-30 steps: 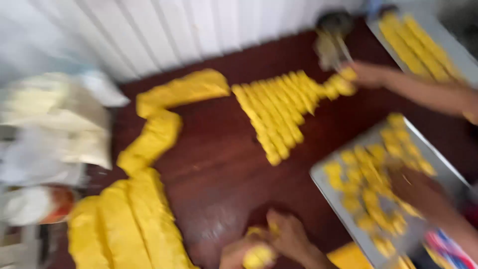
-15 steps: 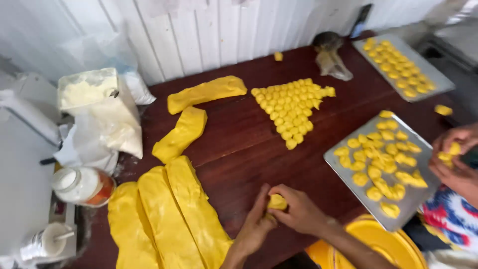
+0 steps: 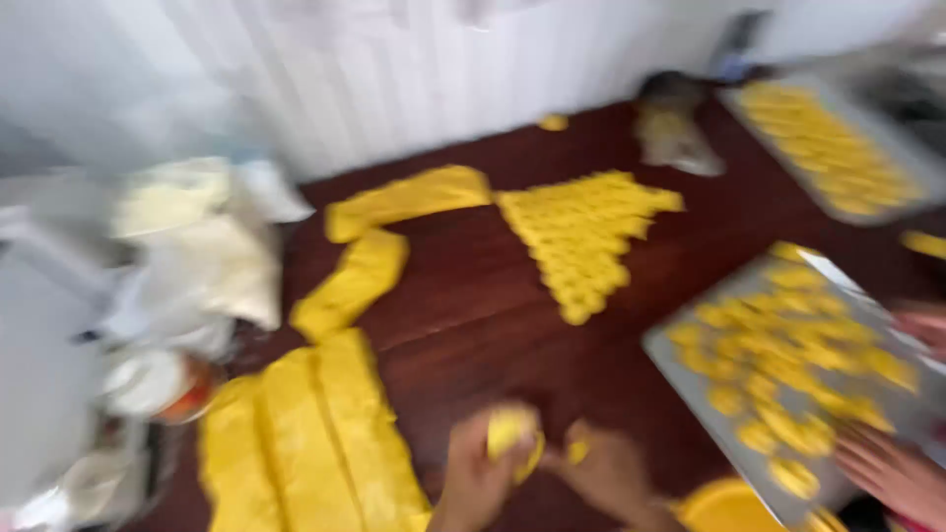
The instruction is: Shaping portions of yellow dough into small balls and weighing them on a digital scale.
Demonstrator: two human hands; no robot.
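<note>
The picture is blurred by motion. My left hand [image 3: 473,478] and my right hand [image 3: 611,473] meet at the bottom centre over the dark wooden table [image 3: 473,325]. Between them they hold a small yellow dough piece [image 3: 512,433]; the left fingers wrap it, and a small yellow bit shows at the right fingertips. Long yellow dough strips [image 3: 305,433] lie just left of my hands. A triangle of cut yellow dough pieces [image 3: 581,232] lies further back.
A metal tray [image 3: 680,345] with shaped yellow pieces lies at right; another person's hands [image 3: 892,473] rest at it. A second tray [image 3: 838,148] is at the back right. White bags [image 3: 207,256] and a jar [image 3: 163,384] crowd the left. A yellow bowl [image 3: 724,507] sits near my right hand.
The view has shifted and blurred. My hands stay together on the dough piece at the bottom centre. The other person's hands have moved down to the near tray's right edge.
</note>
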